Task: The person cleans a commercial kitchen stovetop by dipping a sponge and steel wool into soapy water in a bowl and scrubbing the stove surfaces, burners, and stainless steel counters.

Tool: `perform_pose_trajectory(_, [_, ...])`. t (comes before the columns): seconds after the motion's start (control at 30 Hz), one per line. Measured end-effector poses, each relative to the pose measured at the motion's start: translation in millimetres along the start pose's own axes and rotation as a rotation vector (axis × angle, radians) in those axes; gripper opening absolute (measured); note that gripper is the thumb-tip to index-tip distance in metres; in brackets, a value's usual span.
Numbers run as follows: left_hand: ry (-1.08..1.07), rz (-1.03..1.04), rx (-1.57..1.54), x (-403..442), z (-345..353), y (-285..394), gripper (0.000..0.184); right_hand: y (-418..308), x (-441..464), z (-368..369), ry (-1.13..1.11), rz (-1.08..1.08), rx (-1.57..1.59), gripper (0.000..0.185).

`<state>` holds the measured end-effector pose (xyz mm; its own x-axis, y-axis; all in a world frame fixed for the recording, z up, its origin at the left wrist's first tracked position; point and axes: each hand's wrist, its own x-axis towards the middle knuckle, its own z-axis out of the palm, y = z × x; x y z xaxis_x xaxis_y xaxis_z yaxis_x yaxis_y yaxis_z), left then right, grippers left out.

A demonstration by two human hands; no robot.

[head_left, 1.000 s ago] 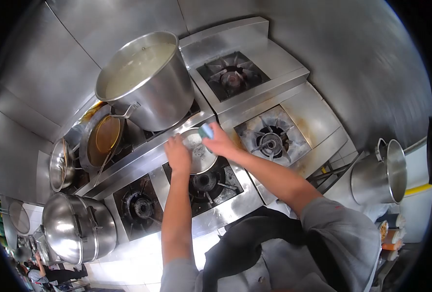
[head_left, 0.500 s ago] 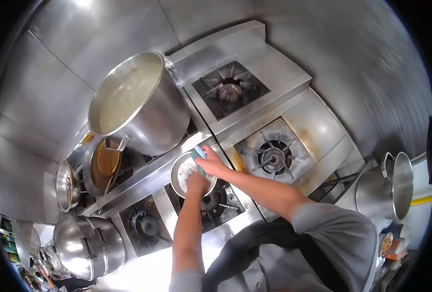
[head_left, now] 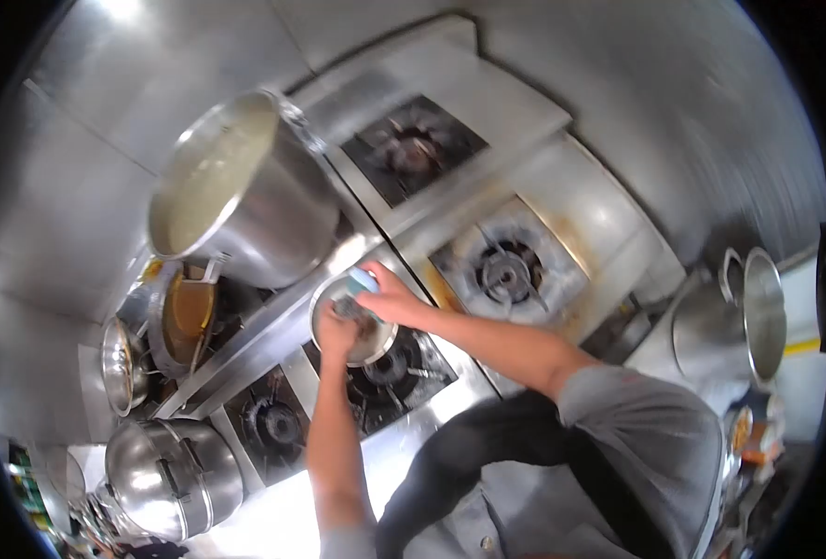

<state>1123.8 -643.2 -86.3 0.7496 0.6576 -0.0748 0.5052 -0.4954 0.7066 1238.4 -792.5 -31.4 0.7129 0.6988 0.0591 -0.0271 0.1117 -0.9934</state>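
Note:
Over a round metal pan [head_left: 377,355] on the front burner, both arms come together. My left hand [head_left: 339,334] is inside it, fingers closed round a small dark grey clump [head_left: 347,306] whose kind is too blurred to tell. At the pan's far right rim, my right hand [head_left: 391,298] grips a soft-looking teal and light-blue thing [head_left: 364,280]; whether it is a cloth or a pad I cannot tell. The pan's inside is pale and partly hidden by the hands.
A big stockpot [head_left: 292,214] of pale liquid stands behind the pan. Left of it sits a pan of brown liquid [head_left: 189,321]. Bare burners [head_left: 508,274] lie to the right and front left. A lidded pot [head_left: 166,475] stands front left, another tall pot [head_left: 711,340] far right.
My left hand has risen a little from the pan's bottom, with the grey clump now showing in its fingers. The view has shifted, so everything sits slightly further left.

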Motion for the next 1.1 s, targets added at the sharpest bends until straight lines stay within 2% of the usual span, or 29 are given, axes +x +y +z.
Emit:
perform_pose_trajectory(0.03, [0.006, 0.043, -0.120, 4.9, 1.3, -6.3, 0.060, 9.7, -3.6, 4.9, 0.035, -0.033, -0.004, 0.050])
perform_pose_trajectory(0.1, [-0.032, -0.105, -0.160, -3.2, -11.1, 11.1, 0.056, -16.2, -20.5, 6.0, -0.002, 0.138, 0.027, 0.054])
perform_pose_trajectory(0.13, [-0.055, -0.105, -0.152, -15.0, -20.9, 33.4, 0.056, 10.1, -15.8, 15.0, 0.044, 0.071, 0.010, 0.056])
perform_pose_trajectory(0.2, [-0.050, -0.288, -0.565, -34.8, -37.5, 73.2, 0.059, 11.9, -19.7, 23.6, 0.098, 0.067, 0.027, 0.057])
perform_pose_trajectory(0.23, [-0.055, -0.289, -0.561, -37.3, -36.7, 71.8, 0.059, 12.9, -21.9, 29.2, 0.138, 0.060, 0.043, 0.058])
perform_pose_trajectory(0.3, [-0.052, -0.020, -0.440, -44.1, -35.8, 70.1, 0.057, 8.5, -24.0, 38.0, 0.153, 0.091, 0.086, 0.065])
perform_pose_trajectory(0.37, [-0.125, 0.219, -0.372, -49.5, -24.2, 72.4, 0.061, -6.6, -32.8, 44.1, 0.275, -0.006, -0.183, 0.073])
perform_pose_trajectory(0.4, [-0.090, 0.249, -0.293, -57.6, -21.6, 79.8, 0.064, -5.5, -32.0, 39.3, 0.260, 0.011, -0.156, 0.081])
perform_pose_trajectory(0.43, [-0.055, 0.283, -0.215, -62.2, -20.6, 84.3, 0.067, -4.8, -33.1, 32.7, 0.300, 0.012, -0.166, 0.075])
perform_pose_trajectory(0.47, [-0.117, 0.343, -0.230, -57.4, -12.9, 70.8, 0.072, -4.4, -33.4, 21.0, 0.271, 0.026, -0.076, 0.070])
perform_pose_trajectory(0.5, [-0.241, 0.257, -0.552, -70.5, -9.1, 86.5, 0.075, -6.7, -36.1, 5.8, 0.241, 0.044, 0.012, 0.065])
perform_pose_trajectory(0.57, [-0.376, 0.285, -0.427, -76.9, -10.3, 92.6, 0.074, 1.3, -37.2, -28.8, 0.269, 0.034, -0.042, 0.055])
perform_pose_trajectory(0.6, [-0.372, 0.274, -0.441, -79.2, -11.5, 91.4, 0.074, -8.8, -43.2, -44.4, 0.236, 0.131, -0.043, 0.054])
perform_pose_trajectory(0.63, [-0.340, 0.343, -0.230, -80.9, -12.8, 89.3, 0.068, 2.0, -48.6, -60.9, 0.266, -0.058, -0.406, 0.056])
perform_pose_trajectory(0.67, [-0.297, 0.405, -0.018, -79.6, -13.0, 85.8, 0.063, 9.1, -60.3, -79.3, 0.204, -0.210, -0.561, 0.060])
perform_pose_trajectory(0.7, [-0.277, 0.384, -0.034, -80.6, -13.5, 77.1, 0.063, 20.0, -67.7, -88.6, 0.162, -0.136, -0.767, 0.059])
perform_pose_trajectory(0.73, [-0.113, 0.427, 0.128, -84.3, -15.4, 64.8, 0.055, 33.1, -73.5, -95.1, 0.120, -0.063, -0.972, 0.057])
perform_pose_trajectory(0.77, [0.045, 0.459, 0.295, -88.3, -15.9, 53.7, 0.047, 44.7, -80.4, -101.5, 0.089, -0.063, -0.980, 0.057])
perform_pose_trajectory(0.83, [0.054, 0.407, 0.320, -94.0, -15.5, 37.3, 0.041, 63.9, -81.9, -105.5, -0.193, -0.105, -1.440, 0.050])
perform_pose_trajectory(0.87, [0.108, 0.433, 0.370, -97.3, -15.1, 30.3, 0.037, 75.6, -65.0, -100.2, -0.106, -0.183, -1.478, 0.044])
perform_pose_trajectory(0.9, [0.165, 0.453, 0.421, -97.8, -12.6, 23.3, 0.033, 87.7, -36.3, -95.4, -0.132, -0.208, -1.477, 0.044])
perform_pose_trajectory(0.97, [0.194, 0.416, 0.379, -95.2, -6.4, 14.7, 0.032, 109.7, 26.1, -91.0, 0.098, -0.376, -1.472, 0.040])
perform_pose_trajectory(1.03, [0.199, 0.423, 0.381, -93.7, -2.9, 11.7, 0.029, 111.4, 56.5, -87.9, 0.032, -0.378, -1.470, 0.039])
perform_pose_trajectory(1.1, [0.183, 0.406, 0.409, -95.2, -0.3, 10.0, 0.028, 109.2, 21.9, -86.8, -0.102, -0.249, -1.493, 0.038])
